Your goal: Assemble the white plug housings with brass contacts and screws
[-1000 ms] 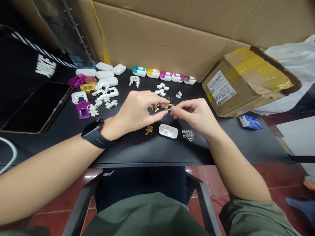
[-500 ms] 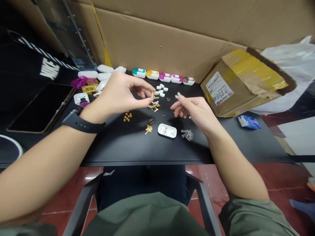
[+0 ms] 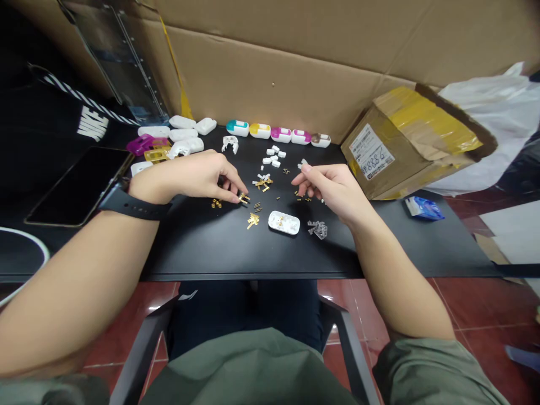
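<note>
My left hand is low over the table, thumb and forefinger pinched on a small brass contact piece. Right beside its fingers lie several little square brass parts. My right hand pinches a small translucent white plastic piece between thumb and forefinger, its other fingers curled above some tiny brass bits. Between and in front of the hands sits a white oval shell with a few brass parts inside. Flat brass strips and thin brass pins lie to its left, clear plastic pieces to its right.
Small white blocks and a mixed brass-and-white pile lie farther back. Coloured-and-white housings line the cardboard wall. A taped carton stands right, a phone lies left, beside purple and white shells.
My left hand has moved down and toward me with the brass piece, uncovering a white bracket-shaped part at the back. My right hand has stayed nearly still.
</note>
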